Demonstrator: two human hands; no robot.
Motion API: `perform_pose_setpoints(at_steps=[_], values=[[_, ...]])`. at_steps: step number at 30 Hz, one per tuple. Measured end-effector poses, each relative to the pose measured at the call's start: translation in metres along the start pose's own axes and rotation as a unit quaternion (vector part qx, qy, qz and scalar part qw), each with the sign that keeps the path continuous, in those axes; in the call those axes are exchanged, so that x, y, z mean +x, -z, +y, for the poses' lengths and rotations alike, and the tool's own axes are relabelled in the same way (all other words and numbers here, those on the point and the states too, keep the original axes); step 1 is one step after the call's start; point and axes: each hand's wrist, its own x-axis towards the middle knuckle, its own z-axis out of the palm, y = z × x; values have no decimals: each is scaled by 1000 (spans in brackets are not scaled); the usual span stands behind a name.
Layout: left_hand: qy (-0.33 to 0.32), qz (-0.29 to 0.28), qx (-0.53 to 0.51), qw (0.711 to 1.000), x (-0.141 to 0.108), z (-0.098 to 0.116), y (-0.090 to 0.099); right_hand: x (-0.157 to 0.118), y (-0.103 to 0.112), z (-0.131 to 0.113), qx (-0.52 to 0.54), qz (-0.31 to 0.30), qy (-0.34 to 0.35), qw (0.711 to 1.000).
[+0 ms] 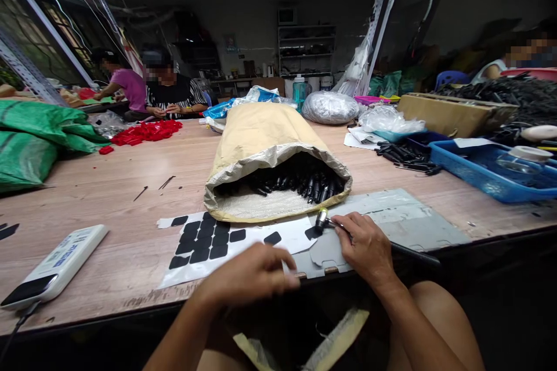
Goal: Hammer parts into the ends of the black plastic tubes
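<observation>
A wood-grain brown surface [130, 226] spans the frame. At its centre lies an open tan paper sack with a whitish lining [270, 127], its mouth facing the viewer and slender glossy black pieces [319, 185] inside. A crumpled green woven bag [47, 133] fills the left edge; a flat grey board [404, 214] lies right of centre, beside a glossy white sheet [174, 278] at lower centre. The small hammer with a yellow-and-silver head and black handle [321, 221] is right of centre, its head over the sheet's right end; I cannot tell whether it touches. The right hand [365, 246] has its grip clamped around the handle. The left hand [255, 275], lower centre, shows thumb and index finger apart in front of the sheet. Rounded-square black patches [200, 242] sit on the sheet, mostly in rows at its left.
</observation>
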Motion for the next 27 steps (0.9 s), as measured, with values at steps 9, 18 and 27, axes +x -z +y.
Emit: perform_pose_setpoints(at_steps=[9, 18, 27], values=[[156, 363, 313, 864, 96, -60, 85, 1, 1, 1, 22, 0, 5, 1000], [136, 307, 374, 865, 92, -59, 95, 2, 1, -1, 24, -7, -10, 1000], [-7, 309, 258, 916, 55, -24, 47, 2, 4, -3, 20, -2, -11, 1000]])
